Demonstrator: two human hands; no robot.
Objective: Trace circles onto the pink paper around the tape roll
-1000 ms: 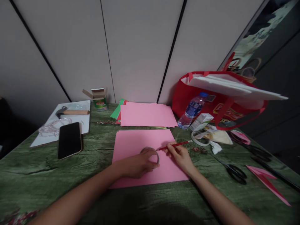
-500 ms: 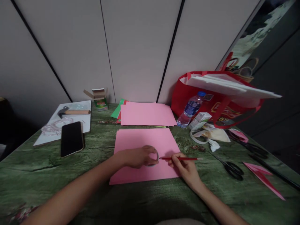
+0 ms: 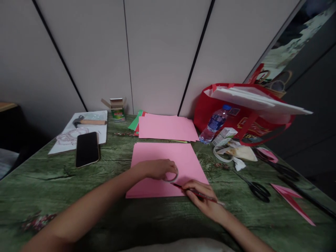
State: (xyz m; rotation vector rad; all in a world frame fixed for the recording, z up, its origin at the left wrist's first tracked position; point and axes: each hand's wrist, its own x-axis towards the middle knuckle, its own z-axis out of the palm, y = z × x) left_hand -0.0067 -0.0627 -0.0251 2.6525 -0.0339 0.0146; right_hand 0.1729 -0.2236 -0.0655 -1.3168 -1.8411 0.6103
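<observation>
On a stack of pink paper (image 3: 164,151) in front of me, a thin pale ring (image 3: 172,181) lies flat. My left hand (image 3: 158,169) grips its upper left part, fingers curled over the rim and partly hiding it. A red pencil (image 3: 177,185) is pinched in my right hand (image 3: 203,198), at the paper's lower right. The pencil slants, its point at the ring's lower edge on the paper. Whether point and ring touch, I cannot make out. Any line drawn there is too faint to see.
Behind lie more pink sheets (image 3: 168,127). Leftward are a phone (image 3: 87,149), a hammer (image 3: 91,122) and an opened small box (image 3: 118,112). To the right are a water bottle (image 3: 215,124), a red bag (image 3: 203,105), a white tape roll (image 3: 219,156) and black-handled scissors (image 3: 259,190).
The pencil point has gone from the ring's right side to its lower edge. My right hand has turned and shifted down toward me. My left hand still holds the ring; the view has shifted slightly.
</observation>
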